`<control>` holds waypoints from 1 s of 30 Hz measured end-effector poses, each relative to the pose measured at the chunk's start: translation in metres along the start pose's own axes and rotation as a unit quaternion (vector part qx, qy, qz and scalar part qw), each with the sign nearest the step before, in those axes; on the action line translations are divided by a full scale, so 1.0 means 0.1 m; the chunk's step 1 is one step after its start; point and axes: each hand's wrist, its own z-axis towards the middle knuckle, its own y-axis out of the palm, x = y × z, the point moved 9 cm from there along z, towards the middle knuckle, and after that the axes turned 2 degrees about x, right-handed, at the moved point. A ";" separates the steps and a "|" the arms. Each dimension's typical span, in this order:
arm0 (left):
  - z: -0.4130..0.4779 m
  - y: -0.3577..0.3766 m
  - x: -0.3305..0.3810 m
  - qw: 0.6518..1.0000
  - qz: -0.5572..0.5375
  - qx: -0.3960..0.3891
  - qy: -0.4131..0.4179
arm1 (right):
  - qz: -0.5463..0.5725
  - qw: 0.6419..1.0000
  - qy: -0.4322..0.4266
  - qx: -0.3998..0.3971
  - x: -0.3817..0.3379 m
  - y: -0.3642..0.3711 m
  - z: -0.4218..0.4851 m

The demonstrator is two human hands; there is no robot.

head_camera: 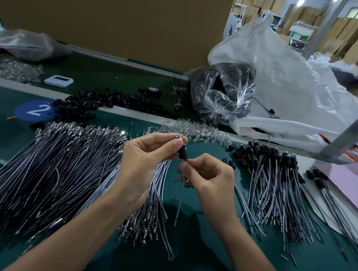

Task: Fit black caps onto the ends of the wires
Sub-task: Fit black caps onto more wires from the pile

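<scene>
Wire in great quantity covered the green mat point(187, 261) around both hands in the head view. The left hand point(145, 160) was curled. Its thumb and forefinger pinched the upper end of a black cap point(183, 151), a short, matte, tube-shaped piece held roughly upright above the mat, and a small silvery terminal point(179, 137) glinted at those fingertips. The right hand point(209, 179), just below and to the right, pinched a thin grey wire point(179, 204) between thumb and forefinger right where it left the cap's lower end. The wire hung down from that grip, slightly bowed, with its free end between the two forearms. Left of the left hand spread a broad fan of uncapped wires point(52, 169), slim and glossy in grey and black, with small metal tips at their far ends. Under the left wrist lay a paler bundle point(152, 207) of the same kind, its metal tips pointing toward the person. Right of the right hand lay the capped wires point(275, 183), each ending in a stubby black cylinder on the far side. Beyond the left hand sat a heap of loose caps point(104, 103), small and dark. Just beyond both hands lay a scatter of clear plastic pieces point(195, 130). Farther off stood a crinkled transparent bag point(222, 92) packed with black parts, a large white sack point(292, 79) to its right, and a flat brown cardboard wall point(118, 16). A pink sheet point(349, 183) lay flat, well to the right of the right hand.
</scene>
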 end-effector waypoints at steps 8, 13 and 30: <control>0.01 0.01 -0.01 1.000 0.004 -0.008 0.001 | 0.005 1.000 0.005 -0.009 0.01 0.01 0.01; 0.00 0.01 0.00 1.000 0.006 -0.010 0.001 | 0.017 1.000 0.010 -0.016 0.03 0.02 0.01; -0.03 0.11 0.10 0.995 0.060 -0.049 0.069 | 0.042 0.998 -0.010 -0.046 -0.01 0.06 0.02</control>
